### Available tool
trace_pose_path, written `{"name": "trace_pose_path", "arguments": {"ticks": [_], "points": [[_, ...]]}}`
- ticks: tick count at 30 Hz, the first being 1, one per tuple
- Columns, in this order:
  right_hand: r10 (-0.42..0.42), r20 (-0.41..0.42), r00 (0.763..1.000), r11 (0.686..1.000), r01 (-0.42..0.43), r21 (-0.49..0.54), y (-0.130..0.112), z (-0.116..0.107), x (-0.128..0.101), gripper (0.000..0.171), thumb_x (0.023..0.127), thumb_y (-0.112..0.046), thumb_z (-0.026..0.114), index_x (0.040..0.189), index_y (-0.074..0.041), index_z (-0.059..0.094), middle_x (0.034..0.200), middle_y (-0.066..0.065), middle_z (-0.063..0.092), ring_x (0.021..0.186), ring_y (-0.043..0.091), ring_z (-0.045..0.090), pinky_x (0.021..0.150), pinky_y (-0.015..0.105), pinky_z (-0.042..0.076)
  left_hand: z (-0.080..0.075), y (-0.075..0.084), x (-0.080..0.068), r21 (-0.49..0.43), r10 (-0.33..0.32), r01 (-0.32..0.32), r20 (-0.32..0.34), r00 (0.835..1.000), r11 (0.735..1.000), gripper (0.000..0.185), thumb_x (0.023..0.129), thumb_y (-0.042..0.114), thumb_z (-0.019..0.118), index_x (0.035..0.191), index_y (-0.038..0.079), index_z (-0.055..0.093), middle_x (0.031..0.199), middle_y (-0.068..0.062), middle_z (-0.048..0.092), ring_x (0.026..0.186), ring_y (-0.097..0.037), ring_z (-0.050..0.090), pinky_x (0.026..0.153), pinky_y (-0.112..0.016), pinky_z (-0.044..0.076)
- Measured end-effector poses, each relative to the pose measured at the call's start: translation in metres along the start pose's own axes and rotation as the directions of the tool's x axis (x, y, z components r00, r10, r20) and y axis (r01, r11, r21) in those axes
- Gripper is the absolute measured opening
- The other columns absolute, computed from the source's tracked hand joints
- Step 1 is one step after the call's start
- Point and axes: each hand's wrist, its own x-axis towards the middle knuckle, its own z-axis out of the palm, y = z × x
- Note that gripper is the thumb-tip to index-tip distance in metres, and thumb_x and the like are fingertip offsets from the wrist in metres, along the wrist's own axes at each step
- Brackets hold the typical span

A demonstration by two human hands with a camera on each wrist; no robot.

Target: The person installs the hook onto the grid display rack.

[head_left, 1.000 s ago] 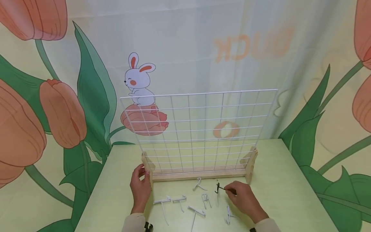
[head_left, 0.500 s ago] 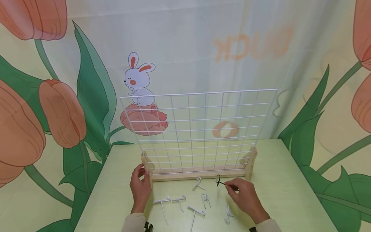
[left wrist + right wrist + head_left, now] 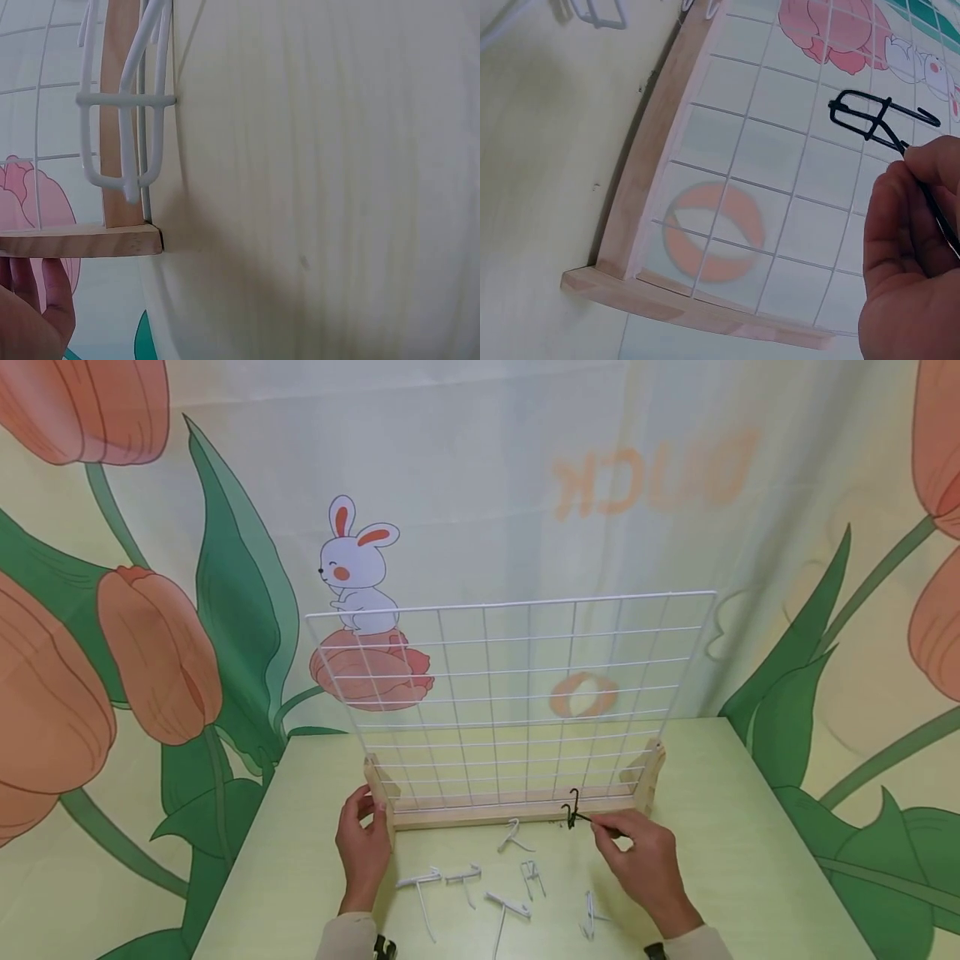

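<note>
In the head view my right hand [image 3: 637, 864] pinches a black wire hook [image 3: 573, 814] by its long prong. The right wrist view shows its bent wire frame [image 3: 862, 116] jutting past my thumb and fingertips, overlapping the white wire grid panel [image 3: 806, 187]. That panel [image 3: 510, 671] stands upright in a wooden base [image 3: 480, 818]. My left hand [image 3: 363, 847] touches the outer side of the base's left foot [image 3: 378, 789]. In the left wrist view, the fingers [image 3: 56, 289] rest against this wooden foot [image 3: 82, 244].
Several white wire hooks lie on the table [image 3: 712, 827] before the base, including a hook [image 3: 514, 837] near its front rail and another hook [image 3: 590, 916] near my right wrist. Behind the table hangs a curtain [image 3: 480, 485] printed with tulips and a rabbit.
My right hand has moved forward and slightly right, bringing the black hook up to the base's front rail. The hook has turned, with its curved end now higher. My left hand stays put.
</note>
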Motion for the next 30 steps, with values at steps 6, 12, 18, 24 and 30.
{"name": "trace_pose_path", "arguments": {"ticks": [6,12,18,24,30], "points": [[0.046,-0.086,0.995,0.998,-0.043,0.035,-0.005,-0.007,0.008,0.021,0.079,0.003,0.084,0.095,-0.011,0.084,0.086,0.001,0.08,0.072,0.009,0.072,0.069,0.01,0.053,0.001,-0.003,0.001,0.001,-0.004,0.004,0.002,1.0,1.0,0.037,0.105,0.009,0.064,0.141,0.011,0.06,0.122,-0.012,0.068,0.112,-0.023,0.065,0.08,-0.003,0.047],[0.096,-0.144,0.985,0.995,-0.091,0.038,-0.011,-0.012,0.015,0.016,0.081,-0.001,0.087,0.095,-0.009,0.084,0.086,0.002,0.081,0.073,0.004,0.072,0.073,0.008,0.053,0.002,-0.003,0.001,-0.003,0.005,-0.005,-0.003,1.0,1.0,0.037,0.105,0.009,0.064,0.141,0.011,0.06,0.123,-0.011,0.068,0.112,-0.022,0.065,0.079,-0.004,0.048],[0.129,-0.223,0.966,0.991,-0.115,0.074,-0.016,-0.017,0.021,0.015,0.079,0.0,0.089,0.092,-0.006,0.084,0.085,0.006,0.081,0.074,-0.005,0.07,0.071,0.009,0.053,0.003,-0.003,0.0,-0.002,0.02,-0.02,-0.016,1.0,1.0,0.036,0.105,0.009,0.064,0.141,0.01,0.061,0.123,-0.012,0.068,0.113,-0.025,0.066,0.079,-0.003,0.047],[0.112,-0.325,0.939,0.989,-0.072,0.132,-0.021,-0.018,0.028,0.022,0.072,0.01,0.09,0.088,-0.004,0.083,0.081,0.011,0.08,0.072,-0.004,0.07,0.072,0.007,0.052,0.002,-0.003,0.0,-0.008,0.017,-0.017,-0.014,1.0,1.0,0.036,0.105,0.009,0.064,0.141,0.011,0.061,0.123,-0.012,0.068,0.113,-0.024,0.066,0.078,-0.003,0.047],[0.116,-0.375,0.92,0.986,-0.06,0.159,-0.025,-0.019,0.033,0.025,0.068,0.018,0.088,0.086,0.001,0.081,0.081,0.017,0.079,0.074,-0.005,0.07,0.073,0.006,0.052,0.002,-0.001,-0.001,-0.006,0.016,-0.016,-0.01,1.0,1.0,0.036,0.105,0.009,0.064,0.141,0.01,0.061,0.122,-0.012,0.068,0.113,-0.024,0.066,0.078,-0.004,0.047]]}}
